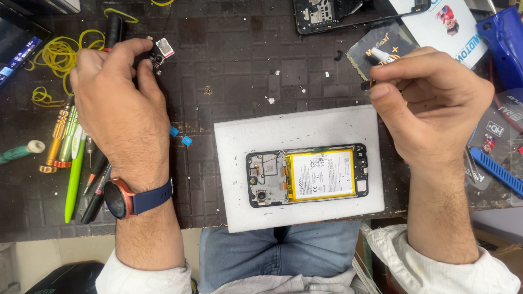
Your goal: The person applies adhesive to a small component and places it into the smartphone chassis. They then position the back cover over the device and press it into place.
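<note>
Currently left hand pinches small camera module; right hand pinches white-tipped tube (glue, probably). Judgement: dose sparingly, well clear of opened phone.

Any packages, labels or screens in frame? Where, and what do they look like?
Screen: far left edge, dark, lit with coloured icons.
Battery label: on the opened phone, white rectangle, yellow border.
Dark packet: top right, beside the right hand, black with yellow and white print.
White card: top right, red and blue print.
</note>
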A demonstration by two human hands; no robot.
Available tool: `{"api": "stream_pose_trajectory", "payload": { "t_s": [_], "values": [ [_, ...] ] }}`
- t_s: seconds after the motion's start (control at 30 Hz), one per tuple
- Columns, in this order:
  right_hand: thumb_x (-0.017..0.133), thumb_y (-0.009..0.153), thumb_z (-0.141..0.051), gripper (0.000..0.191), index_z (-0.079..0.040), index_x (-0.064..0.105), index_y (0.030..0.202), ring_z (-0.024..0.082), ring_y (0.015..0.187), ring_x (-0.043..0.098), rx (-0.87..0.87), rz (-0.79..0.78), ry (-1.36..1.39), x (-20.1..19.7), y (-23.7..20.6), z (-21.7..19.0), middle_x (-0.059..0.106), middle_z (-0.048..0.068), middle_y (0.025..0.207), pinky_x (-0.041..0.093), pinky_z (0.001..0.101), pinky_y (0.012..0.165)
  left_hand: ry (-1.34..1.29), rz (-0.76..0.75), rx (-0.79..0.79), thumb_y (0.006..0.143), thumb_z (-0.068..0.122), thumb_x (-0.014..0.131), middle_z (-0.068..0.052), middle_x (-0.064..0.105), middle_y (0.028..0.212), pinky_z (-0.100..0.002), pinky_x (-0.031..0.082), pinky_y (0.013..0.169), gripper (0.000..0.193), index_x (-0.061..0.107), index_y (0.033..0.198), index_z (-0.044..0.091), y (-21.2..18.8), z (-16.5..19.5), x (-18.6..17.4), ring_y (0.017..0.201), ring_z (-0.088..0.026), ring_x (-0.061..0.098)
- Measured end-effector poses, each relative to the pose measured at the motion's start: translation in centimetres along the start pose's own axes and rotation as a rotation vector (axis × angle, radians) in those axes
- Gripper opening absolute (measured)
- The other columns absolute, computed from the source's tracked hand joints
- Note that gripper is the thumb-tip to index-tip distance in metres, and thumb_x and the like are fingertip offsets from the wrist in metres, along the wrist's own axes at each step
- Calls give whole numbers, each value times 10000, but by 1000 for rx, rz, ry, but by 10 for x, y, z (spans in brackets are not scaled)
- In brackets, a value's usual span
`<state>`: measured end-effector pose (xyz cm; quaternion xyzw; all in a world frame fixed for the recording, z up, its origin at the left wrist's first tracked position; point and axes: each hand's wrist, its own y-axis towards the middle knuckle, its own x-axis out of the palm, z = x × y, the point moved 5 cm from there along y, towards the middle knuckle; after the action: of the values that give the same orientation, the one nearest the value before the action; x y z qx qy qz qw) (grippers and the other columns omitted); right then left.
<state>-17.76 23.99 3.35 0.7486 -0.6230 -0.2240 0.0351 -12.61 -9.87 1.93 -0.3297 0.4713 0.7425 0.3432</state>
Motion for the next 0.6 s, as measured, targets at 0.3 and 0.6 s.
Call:
{"api": "stream_pose_trajectory", "payload": {
  "t_s": [0.3, 0.6],
  "values": [
    [768, 1006, 21, 139, 44, 689, 1117, 75, 789, 639, -9, -7, 2, 0, 0, 1, 676, 71, 951, 520, 164, 698, -11, 21, 43, 951, 39, 765, -92, 587, 974, -424, 499, 811, 197, 791, 1128, 119, 0, 2, -2, 966, -300, 575],
    [774, 1010, 13, 146, 45, 689, 1124, 75, 785, 639, -5, -10, 14, -1, -1, 2, 679, 72, 950, 518, 164, 692, 10, -6, -1, 953, 47, 780, -65, 577, 926, -419, 494, 765, 195, 741, 1139, 89, 1, -3, 2, 908, -269, 582]
  ]
}}
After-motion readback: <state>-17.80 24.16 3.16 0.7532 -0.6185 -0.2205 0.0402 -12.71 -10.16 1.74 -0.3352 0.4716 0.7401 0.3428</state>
